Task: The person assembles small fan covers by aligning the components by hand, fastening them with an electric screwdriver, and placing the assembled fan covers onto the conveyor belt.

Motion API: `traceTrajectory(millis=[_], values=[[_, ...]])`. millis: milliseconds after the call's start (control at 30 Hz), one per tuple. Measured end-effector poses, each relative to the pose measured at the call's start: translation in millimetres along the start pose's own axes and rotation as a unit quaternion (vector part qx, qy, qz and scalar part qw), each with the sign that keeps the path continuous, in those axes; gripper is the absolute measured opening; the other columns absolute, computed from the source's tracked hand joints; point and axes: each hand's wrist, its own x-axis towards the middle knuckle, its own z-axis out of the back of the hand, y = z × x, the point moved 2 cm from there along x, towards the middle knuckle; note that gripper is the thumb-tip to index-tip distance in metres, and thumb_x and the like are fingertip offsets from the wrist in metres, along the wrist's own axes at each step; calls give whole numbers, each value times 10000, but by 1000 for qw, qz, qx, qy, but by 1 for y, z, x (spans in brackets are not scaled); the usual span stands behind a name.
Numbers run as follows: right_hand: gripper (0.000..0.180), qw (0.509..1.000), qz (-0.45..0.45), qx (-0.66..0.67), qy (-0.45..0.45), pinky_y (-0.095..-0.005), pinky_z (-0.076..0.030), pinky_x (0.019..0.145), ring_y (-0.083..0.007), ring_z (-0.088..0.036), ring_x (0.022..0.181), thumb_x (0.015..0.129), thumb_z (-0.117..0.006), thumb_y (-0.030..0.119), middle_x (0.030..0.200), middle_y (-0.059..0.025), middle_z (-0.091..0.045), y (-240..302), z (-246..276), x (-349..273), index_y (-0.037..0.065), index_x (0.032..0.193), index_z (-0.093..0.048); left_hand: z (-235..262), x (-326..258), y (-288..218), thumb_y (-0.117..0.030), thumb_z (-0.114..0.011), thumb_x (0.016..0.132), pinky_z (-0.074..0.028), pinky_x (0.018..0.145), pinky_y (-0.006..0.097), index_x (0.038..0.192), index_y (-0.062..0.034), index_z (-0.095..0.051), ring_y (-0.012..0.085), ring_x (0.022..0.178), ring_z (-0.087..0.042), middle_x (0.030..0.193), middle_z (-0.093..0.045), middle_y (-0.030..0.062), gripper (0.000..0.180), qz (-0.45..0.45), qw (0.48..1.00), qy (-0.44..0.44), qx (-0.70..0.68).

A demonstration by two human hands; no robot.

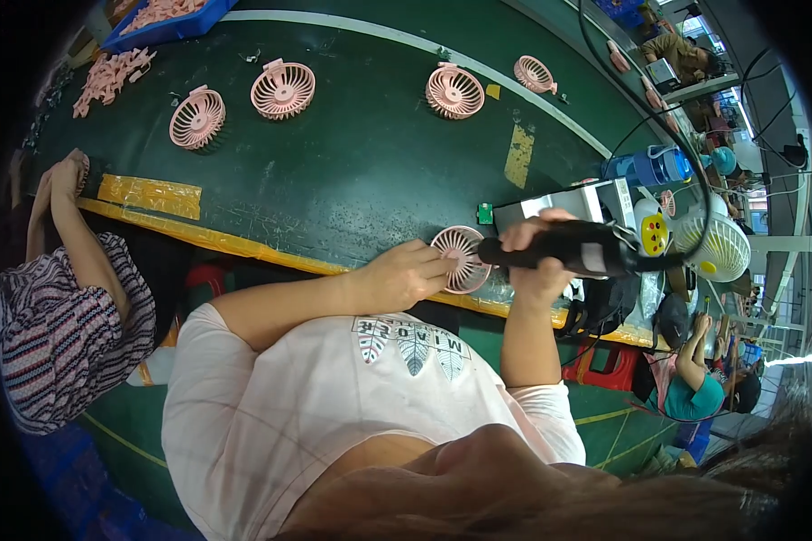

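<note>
Against the near edge of the green bench, my left hand (402,276) grips the left rim of a round pink fan grille (465,279). My right hand (543,281) is wrapped round a black electric screwdriver (595,249), which lies roughly level and points left. Its front end reaches the right side of the grille; the bit itself is hidden, so contact cannot be made out. Just beyond the grille lies a small green circuit board (485,214).
More pink fan grilles (283,90) lie across the bench (334,171). Small pink parts (113,79) are heaped far left, beside a blue bin (176,29). A black cable (705,180) loops at right, near a blue bottle (649,168) and desk fan (714,245). A co-worker (72,307) sits left.
</note>
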Motion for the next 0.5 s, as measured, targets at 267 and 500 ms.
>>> traceTrajectory(millis=[267,500], values=[[662,998,46,-12,-45,-331,-463,601,-200,-535,586,662,-742,424,657,-87,-525,14,16,-10,-6,1051,-423,21,46,103,-73,-518,707,-486,611,398,703,-14,-549,308,717,-587,789,-566,164,66,180,968,122,128],[674,999,16,-25,-33,-323,-467,602,-194,-542,599,653,-764,364,661,-92,-534,3,8,-25,-45,1078,-437,99,48,207,-87,-556,687,-333,877,461,1006,-10,-541,340,1133,-386,1192,-429,220,328,268,833,-145,463]])
